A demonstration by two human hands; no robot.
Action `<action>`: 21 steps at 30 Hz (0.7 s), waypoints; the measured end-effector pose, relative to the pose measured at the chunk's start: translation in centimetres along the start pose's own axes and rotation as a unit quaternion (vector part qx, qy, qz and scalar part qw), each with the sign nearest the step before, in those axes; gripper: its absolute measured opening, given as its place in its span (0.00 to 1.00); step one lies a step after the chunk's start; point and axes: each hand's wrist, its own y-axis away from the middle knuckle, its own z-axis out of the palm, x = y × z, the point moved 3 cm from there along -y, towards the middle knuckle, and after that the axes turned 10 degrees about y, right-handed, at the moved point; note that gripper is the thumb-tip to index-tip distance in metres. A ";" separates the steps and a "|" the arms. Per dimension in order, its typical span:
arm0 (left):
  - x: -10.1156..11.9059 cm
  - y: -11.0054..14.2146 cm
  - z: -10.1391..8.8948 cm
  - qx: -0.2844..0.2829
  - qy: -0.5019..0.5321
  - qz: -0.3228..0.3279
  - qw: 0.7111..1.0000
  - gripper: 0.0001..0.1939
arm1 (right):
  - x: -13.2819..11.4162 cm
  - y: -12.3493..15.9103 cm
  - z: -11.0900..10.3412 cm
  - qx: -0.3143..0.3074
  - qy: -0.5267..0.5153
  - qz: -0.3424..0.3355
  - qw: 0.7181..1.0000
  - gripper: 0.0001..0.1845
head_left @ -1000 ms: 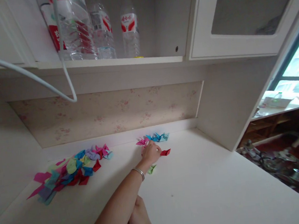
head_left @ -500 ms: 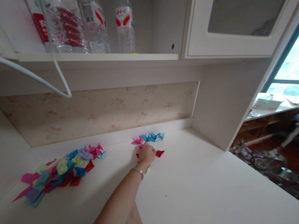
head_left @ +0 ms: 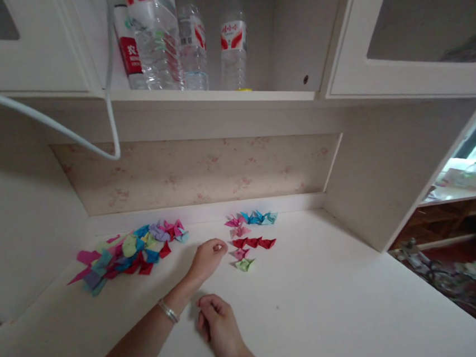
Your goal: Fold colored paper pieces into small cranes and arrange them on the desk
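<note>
My left hand (head_left: 208, 258), with silver bangles on its wrist, hovers just left of the laid-out folded paper cranes. Its thumb and fingertips meet in a loop with nothing visible between them. Below it, over the white desktop, my right hand (head_left: 222, 327) is curled with thumb against the fingers; whether anything is inside is hidden. The arrangement has blue cranes (head_left: 255, 218) at the top, pink cranes (head_left: 240, 231) down the left, a row of red cranes (head_left: 253, 243), and a green crane (head_left: 245, 264) at the bottom. A pile of coloured folded paper (head_left: 130, 254) lies left of my hands.
Overhead is a cabinet shelf (head_left: 213, 95) holding plastic bottles (head_left: 233, 50). A white cable (head_left: 47, 119) hangs in front at the left. A side panel (head_left: 392, 169) bounds the desktop (head_left: 338, 303) on the right, with cluttered items on the floor beyond.
My left hand has drawn back leftward from the cranes, uncovering the red row, lower pink crane and green crane. My right hand has come into view beneath it. The camera view has shifted left.
</note>
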 end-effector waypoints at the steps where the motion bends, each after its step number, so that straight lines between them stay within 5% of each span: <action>1: -1.0 1.8 -1.3 0.009 0.017 -0.015 1.000 0.14 | 0.0 0.1 0.0 0.000 0.004 -0.003 1.000 0.15; 6: -6.7 11.5 -6.0 0.083 0.167 -0.151 0.971 0.15 | 0.5 0.1 0.1 -0.008 0.040 -0.019 0.999 0.17; 9: -7.9 14.8 -7.2 0.094 0.182 -0.183 0.961 0.17 | 0.9 0.2 0.2 -0.010 0.054 -0.013 0.998 0.17; 16: -7.0 14.7 -7.2 0.040 0.208 -0.160 0.964 0.15 | 0.1 0.5 0.4 0.006 0.073 0.003 0.997 0.16; 21: -7.2 14.6 -6.9 0.020 0.221 -0.144 0.964 0.14 | -1.3 -3.2 1.7 -0.026 0.188 -0.004 0.982 0.12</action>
